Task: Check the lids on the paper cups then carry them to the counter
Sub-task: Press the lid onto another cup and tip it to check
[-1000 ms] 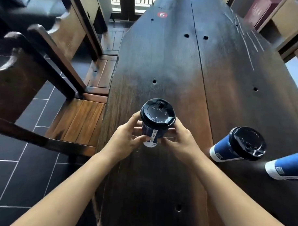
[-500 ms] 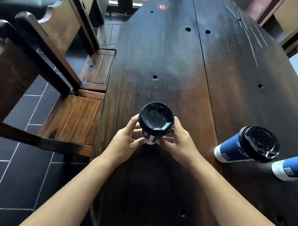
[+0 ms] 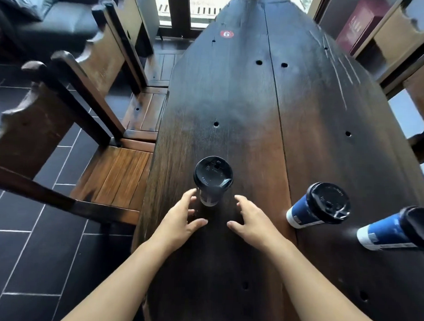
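Three blue paper cups with black lids stand on the dark wooden table [image 3: 244,101]. The nearest cup [image 3: 212,179] stands upright near the table's left edge, its lid on. My left hand [image 3: 182,219] is open just left of and below that cup, fingertips close to its base. My right hand [image 3: 249,221] is open to the cup's lower right, apart from it. A second cup [image 3: 320,207] stands further right, and a third cup [image 3: 396,229] is cut off by the right edge of the view.
Wooden chairs [image 3: 92,122] line the table's left side over a dark tiled floor [image 3: 34,262]. More wooden furniture [image 3: 406,59] stands at the right. A red sticker with the number 6 [image 3: 226,34] marks the far end of the table.
Both hands were shut around the nearest cup; they have let go and drawn back toward me. The cup now stands free on the table.
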`<act>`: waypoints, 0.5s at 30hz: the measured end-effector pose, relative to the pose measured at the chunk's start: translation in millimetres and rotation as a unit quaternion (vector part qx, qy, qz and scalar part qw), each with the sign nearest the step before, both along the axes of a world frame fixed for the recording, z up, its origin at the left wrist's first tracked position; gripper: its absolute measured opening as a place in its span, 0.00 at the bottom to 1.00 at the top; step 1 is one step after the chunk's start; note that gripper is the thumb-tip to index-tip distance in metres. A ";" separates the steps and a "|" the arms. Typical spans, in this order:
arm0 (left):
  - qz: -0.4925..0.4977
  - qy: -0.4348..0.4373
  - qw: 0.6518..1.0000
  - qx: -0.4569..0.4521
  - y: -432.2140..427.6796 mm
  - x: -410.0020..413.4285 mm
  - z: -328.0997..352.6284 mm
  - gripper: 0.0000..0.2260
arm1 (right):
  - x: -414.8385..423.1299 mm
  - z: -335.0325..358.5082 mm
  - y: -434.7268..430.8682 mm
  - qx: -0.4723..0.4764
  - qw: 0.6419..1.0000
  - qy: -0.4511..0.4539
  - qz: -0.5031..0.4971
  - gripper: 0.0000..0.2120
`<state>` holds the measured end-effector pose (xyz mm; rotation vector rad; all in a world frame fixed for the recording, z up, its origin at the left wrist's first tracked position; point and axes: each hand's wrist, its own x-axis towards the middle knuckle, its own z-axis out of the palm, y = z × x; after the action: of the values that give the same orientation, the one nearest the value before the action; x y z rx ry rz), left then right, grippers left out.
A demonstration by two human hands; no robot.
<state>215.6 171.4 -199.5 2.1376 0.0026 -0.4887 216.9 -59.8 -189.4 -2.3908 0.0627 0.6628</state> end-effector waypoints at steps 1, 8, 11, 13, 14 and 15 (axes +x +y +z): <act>-0.018 0.013 0.999 0.030 -2.2 -9.7 5.4 0.38 | -5.7 6.8 -2.8 -0.014 1.000 0.010 0.008 0.37; -0.138 0.054 0.967 0.206 -28.2 -73.6 54.3 0.39 | -50.8 64.4 -36.9 -0.115 0.990 0.044 0.062 0.30; -0.130 0.046 0.962 0.234 -44.2 -88.0 81.0 0.37 | -71.7 87.4 -54.1 -0.140 0.986 0.046 0.084 0.28; -0.132 0.032 0.959 0.247 -58.1 -94.5 98.2 0.35 | -83.5 97.6 -66.5 -0.141 0.986 0.037 0.082 0.28; -0.136 0.028 0.958 0.251 -65.9 -97.3 105.2 0.34 | -89.1 102.3 -72.7 -0.137 0.987 0.033 0.078 0.28; -0.141 0.022 0.956 0.255 -73.7 -99.0 110.0 0.33 | -94.0 106.2 -78.6 -0.134 0.988 0.026 0.073 0.29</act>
<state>116.6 97.7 -89.4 2.6492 -0.1707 -0.7676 122.9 -138.3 -83.2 -2.6561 -0.0008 0.8292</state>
